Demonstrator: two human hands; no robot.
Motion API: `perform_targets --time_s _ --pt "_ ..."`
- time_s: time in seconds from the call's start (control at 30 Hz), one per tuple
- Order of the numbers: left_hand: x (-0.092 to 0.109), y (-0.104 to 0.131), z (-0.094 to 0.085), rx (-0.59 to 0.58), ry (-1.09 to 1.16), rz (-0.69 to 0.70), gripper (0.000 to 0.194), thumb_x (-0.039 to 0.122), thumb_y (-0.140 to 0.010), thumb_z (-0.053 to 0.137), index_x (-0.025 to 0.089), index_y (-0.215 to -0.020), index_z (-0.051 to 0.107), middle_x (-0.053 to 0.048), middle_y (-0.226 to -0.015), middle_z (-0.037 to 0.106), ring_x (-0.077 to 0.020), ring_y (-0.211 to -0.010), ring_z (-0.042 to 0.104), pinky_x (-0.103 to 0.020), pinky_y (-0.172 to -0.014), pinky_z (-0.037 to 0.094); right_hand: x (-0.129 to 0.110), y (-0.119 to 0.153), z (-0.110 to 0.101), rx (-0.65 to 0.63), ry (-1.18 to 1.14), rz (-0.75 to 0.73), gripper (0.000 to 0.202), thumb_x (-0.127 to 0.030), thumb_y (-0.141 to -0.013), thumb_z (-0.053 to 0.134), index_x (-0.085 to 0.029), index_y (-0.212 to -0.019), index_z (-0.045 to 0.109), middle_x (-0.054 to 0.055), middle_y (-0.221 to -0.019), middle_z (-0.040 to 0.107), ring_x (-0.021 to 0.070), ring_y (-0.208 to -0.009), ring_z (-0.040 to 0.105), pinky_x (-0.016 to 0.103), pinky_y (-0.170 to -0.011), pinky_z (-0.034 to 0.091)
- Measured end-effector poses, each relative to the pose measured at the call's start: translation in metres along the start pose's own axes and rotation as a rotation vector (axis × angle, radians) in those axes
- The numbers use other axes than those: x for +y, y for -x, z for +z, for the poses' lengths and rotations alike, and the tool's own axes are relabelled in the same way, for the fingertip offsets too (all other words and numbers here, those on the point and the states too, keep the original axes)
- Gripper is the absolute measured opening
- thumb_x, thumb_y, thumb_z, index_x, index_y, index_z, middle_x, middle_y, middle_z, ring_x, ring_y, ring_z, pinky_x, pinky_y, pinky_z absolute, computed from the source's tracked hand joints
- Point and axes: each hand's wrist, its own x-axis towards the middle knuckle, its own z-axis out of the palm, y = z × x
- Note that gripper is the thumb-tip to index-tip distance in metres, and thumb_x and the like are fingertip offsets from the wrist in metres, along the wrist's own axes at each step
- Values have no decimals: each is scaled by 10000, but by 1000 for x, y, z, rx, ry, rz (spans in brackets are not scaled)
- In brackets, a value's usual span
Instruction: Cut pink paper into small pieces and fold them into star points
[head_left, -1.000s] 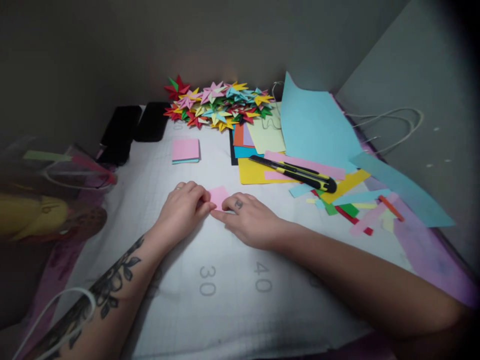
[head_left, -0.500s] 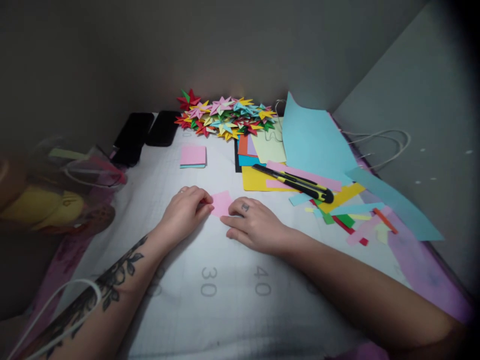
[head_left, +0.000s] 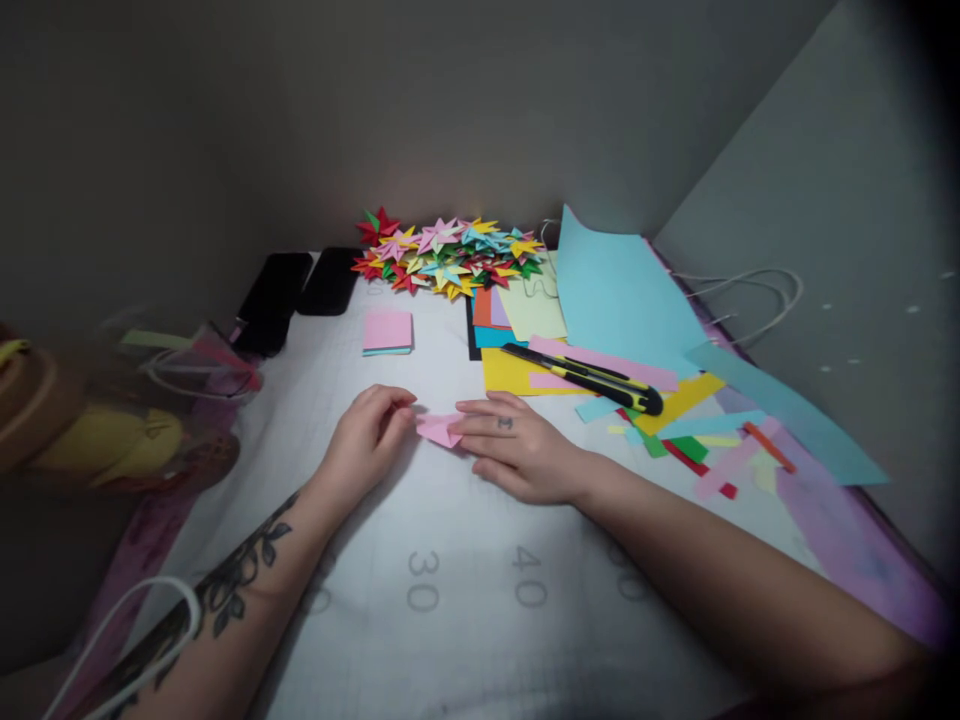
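A small pink paper (head_left: 439,429) lies between my hands on the white sheet with printed numbers (head_left: 480,640). It looks folded, with a pointed lower edge. My left hand (head_left: 371,430) is at its left edge, thumb and fingers pinched together by the paper's corner. From the right, my right hand (head_left: 517,445) rests its fingertips on the paper's right part, the fingers stretched out and slightly apart. Beyond them sits a stack of pink and blue paper squares (head_left: 388,332).
Folded paper stars (head_left: 450,255) are heaped at the back. Two black phones (head_left: 328,280) lie at the back left. A yellow-black cutter (head_left: 585,378) rests on coloured paper, beside scraps (head_left: 686,448) and a large blue sheet (head_left: 622,290). Plastic-wrapped items (head_left: 112,440) stand left.
The pink paper has gone from a flat square to a smaller folded shape. My right hand's fingers have straightened over it. The whole view has shifted slightly, with the scene lower.
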Motion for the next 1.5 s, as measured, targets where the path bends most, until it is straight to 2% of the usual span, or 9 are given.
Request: perform_targets --time_s 0.17,0.37,0.5,0.63,0.73,0.93,1.07,1.3,1.5 --pt "15 8 2 -2 454 -178 202 339 -887 500 184 -986 585 -51 -938 654 -171 -873 612 -306 -787 464 -8 -7 6 273 -495 318 93 -151 -819 580 -197 -817 661 41 -850 677 150 -797 643 287 -710 519" --pt "38 16 11 -238 692 -314 211 332 -822 595 190 -964 530 41 -693 573 -104 -616 538 -217 -574 407 -13 -12 17 143 -629 528 122 -234 -803 634 -199 -920 647 13 -867 670 141 -783 628 263 -705 500" --pt "39 17 12 -226 633 -338 132 265 -814 586 210 -889 492 81 -593 520 -83 -536 469 -195 -519 333 -13 -11 14 231 -393 451 116 -206 -840 589 -205 -935 655 34 -888 680 161 -821 634 296 -731 505" --pt "36 14 13 -129 676 -431 124 285 -794 595 197 -810 508 74 -550 528 -86 -500 470 -201 -504 333 -17 -6 6 376 21 151 156 -248 -875 561 -213 -1006 637 88 -988 665 214 -937 583 401 -828 478" --pt "39 13 15 -89 770 -527 163 313 -771 610 177 -851 569 45 -574 574 -97 -508 514 -216 -521 387 -22 -3 6 219 283 -43 277 -341 -864 606 -207 -1107 619 93 -1051 675 233 -948 546 406 -819 450" --pt "45 16 22 -83 848 -580 221 324 -781 609 157 -926 618 -19 -759 655 -112 -623 582 -253 -615 468 -18 -5 11 96 460 -70 232 -135 -911 521 -201 -1095 645 42 -1083 700 194 -901 544 361 -716 393" --pt "42 19 18 -152 626 -450 256 349 -839 551 163 -988 644 -58 -866 696 -161 -742 626 -286 -670 495 -11 -6 12 122 435 -53 192 -155 -924 515 -198 -1029 671 24 -1035 723 186 -896 568 352 -725 390" --pt "30 23 5 -266 -253 128 275 293 -922 460 216 -1027 702 -66 -819 655 -205 -803 593 -345 -716 482 5 -5 18 23 251 -1 176 -153 -919 515 -195 -925 686 36 -984 738 166 -981 637 328 -752 438" --pt "27 22 4 -325 -330 497 268 213 -940 443 201 -1098 658 -83 -1069 671 -215 -1004 602 -389 -860 497 15 0 11 -14 63 55 185 -152 -895 541 -223 -831 700 25 -967 740 177 -1020 635 344 -854 496"
